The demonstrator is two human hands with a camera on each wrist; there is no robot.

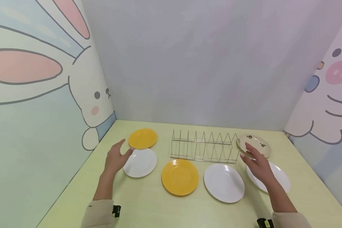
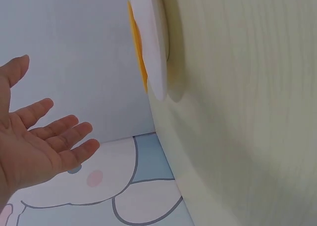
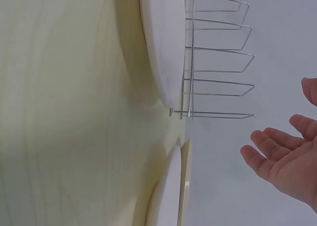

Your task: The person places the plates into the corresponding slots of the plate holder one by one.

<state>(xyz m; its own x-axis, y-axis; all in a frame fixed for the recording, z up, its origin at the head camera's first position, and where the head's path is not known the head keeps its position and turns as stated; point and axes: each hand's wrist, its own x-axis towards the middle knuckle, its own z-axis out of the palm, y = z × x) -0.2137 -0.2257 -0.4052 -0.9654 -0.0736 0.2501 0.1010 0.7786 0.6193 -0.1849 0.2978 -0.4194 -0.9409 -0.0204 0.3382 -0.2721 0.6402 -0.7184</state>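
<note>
In the head view my left hand (image 1: pixel 116 158) hovers at the left edge of a small white plate (image 1: pixel 140 163), thumb and fingers spread. Behind that plate lies a yellow plate (image 1: pixel 142 138). My right hand (image 1: pixel 257 164) is held over the left part of another white plate (image 1: pixel 282 177), also holding nothing. A cream plate with dark printed motifs (image 1: pixel 263 144) lies just beyond its fingers. Both wrist views show relaxed, parted fingers: the left palm (image 2: pixel 29 156) and the right palm (image 3: pixel 297 171) face up in the picture, away from the plates.
A wire dish rack (image 1: pixel 203 147) with upright dividers stands at the back centre. In front of it lie a yellow plate (image 1: pixel 180 177) and a white plate (image 1: pixel 224 183). The pale wood-grain table (image 1: pixel 159 212) is bounded by a grey back wall (image 1: pixel 188 63) and cartoon-printed side panels (image 1: pixel 31 142).
</note>
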